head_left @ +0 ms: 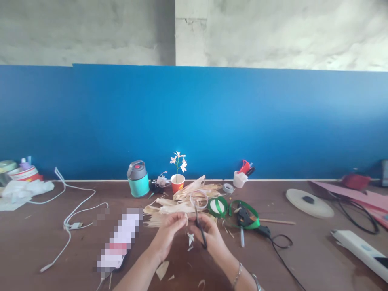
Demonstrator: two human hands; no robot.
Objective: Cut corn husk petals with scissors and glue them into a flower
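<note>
Left hand [170,229]: the grip is pinched together on a pale scrap [186,219], thumb uppermost.
Right hand [211,231]: the grip is closed around what look to me like dark-handled scissors [201,231], just right of the scrap.
Pale scrap: at the left fingertips, mid-scene, on the near side of the husk pile [169,209].
White bits [190,239]: on the brown surface [242,266], between the wrists.
Flower stem [178,173]: upright with pale blooms in a red-and-white cup [178,186], at the far side of the pile.
Right of the pile: a green ribbon roll [222,205], then a black glue gun [243,216] with a green loop of ribbon around it.
Far left of the pile: a teal flask [140,186], standing upright.
Far right: a white pot [239,180] holding pens.
</note>
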